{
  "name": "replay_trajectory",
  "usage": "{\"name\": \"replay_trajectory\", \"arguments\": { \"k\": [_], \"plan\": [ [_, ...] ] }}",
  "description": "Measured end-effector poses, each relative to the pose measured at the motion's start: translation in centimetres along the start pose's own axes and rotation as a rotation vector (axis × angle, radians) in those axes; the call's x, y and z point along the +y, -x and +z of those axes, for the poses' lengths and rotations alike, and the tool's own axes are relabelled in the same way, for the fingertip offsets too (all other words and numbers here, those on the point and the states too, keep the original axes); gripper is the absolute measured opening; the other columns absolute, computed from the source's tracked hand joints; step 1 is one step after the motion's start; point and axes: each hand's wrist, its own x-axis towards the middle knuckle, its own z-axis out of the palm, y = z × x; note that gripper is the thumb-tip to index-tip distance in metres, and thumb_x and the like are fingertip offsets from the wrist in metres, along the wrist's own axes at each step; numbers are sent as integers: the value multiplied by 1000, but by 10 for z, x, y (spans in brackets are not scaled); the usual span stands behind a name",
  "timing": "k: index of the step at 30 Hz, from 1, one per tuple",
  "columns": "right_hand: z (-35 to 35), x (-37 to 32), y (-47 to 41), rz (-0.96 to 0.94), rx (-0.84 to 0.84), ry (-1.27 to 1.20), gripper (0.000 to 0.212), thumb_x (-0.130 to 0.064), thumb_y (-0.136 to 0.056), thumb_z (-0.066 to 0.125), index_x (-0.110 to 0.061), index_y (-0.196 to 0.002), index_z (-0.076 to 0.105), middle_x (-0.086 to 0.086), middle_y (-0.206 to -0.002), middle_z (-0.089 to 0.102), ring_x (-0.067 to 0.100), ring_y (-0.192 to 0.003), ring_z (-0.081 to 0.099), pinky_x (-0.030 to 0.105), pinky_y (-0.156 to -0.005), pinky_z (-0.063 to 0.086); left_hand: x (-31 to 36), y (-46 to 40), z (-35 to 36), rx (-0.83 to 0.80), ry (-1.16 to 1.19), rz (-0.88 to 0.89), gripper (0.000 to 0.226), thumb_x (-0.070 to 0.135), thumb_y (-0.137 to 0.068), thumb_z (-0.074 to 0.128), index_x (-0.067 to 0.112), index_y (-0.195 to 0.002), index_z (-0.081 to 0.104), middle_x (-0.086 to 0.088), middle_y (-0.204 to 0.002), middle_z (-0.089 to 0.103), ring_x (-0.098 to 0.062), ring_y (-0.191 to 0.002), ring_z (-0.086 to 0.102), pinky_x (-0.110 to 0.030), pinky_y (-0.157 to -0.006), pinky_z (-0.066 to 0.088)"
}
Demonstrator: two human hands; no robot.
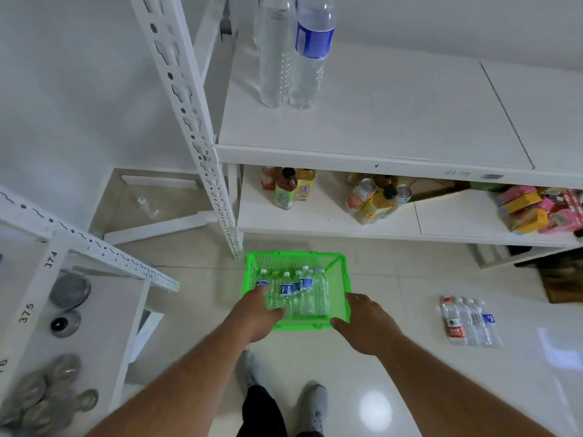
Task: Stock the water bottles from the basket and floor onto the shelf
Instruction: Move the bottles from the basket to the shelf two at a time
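A green plastic basket (339,280) sits on the floor below me with several small water bottles (307,291) standing in it. My left hand (257,315) reaches down over the basket's left front corner, fingers relaxed and holding nothing. Over the right front corner, my right hand (362,326) is spread and empty too. Several more bottles (470,323) lie side by side on the floor to the right. On the white shelf (394,121) stand two tall bottles, a plain one (275,52) and a blue-labelled one (312,55).
A lower shelf (331,216) holds juice bottles, cans and coloured packets. A slotted white upright (202,137) stands just left of the basket. Another rack (94,298) with metal lids is at the left. A lone small bottle (146,206) stands on the floor behind the upright.
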Motion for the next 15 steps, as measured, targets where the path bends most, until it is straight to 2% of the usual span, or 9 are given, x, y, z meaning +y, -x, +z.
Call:
{"name": "replay_trajectory", "arguments": {
  "k": [8, 12, 15],
  "plan": [
    [14, 18, -71, 82, -91, -76, 76, -58, -91, 52, -14, -151, 32, 9, -148, 45, 29, -132, 47, 36, -105, 42, -15, -59, 19, -7, 68, -97, 79, 45, -84, 68, 18, -150, 34, -5, -152, 43, -22, -134, 47, -29, -106, 38],
    [32, 40, -140, 93, -127, -147, 80, -59, -92, 51, -14, -154, 28, 10, -153, 42, 28, -135, 46, 34, -107, 39, -21, -108, 55, 13, 137, -155, 79, 44, -83, 70, 17, -148, 36, -5, -150, 46, -22, -128, 52, -33, -104, 43],
    [66, 62, -213, 112, -144, -252, 79, -57, -92, 55, -14, -152, 31, 10, -150, 46, 27, -127, 54, 32, -101, 43, -35, -163, 100, 48, 171, -189, 77, 45, -81, 71, 17, -146, 40, -5, -146, 50, -22, -124, 56, -29, -98, 45]
  ]
}}
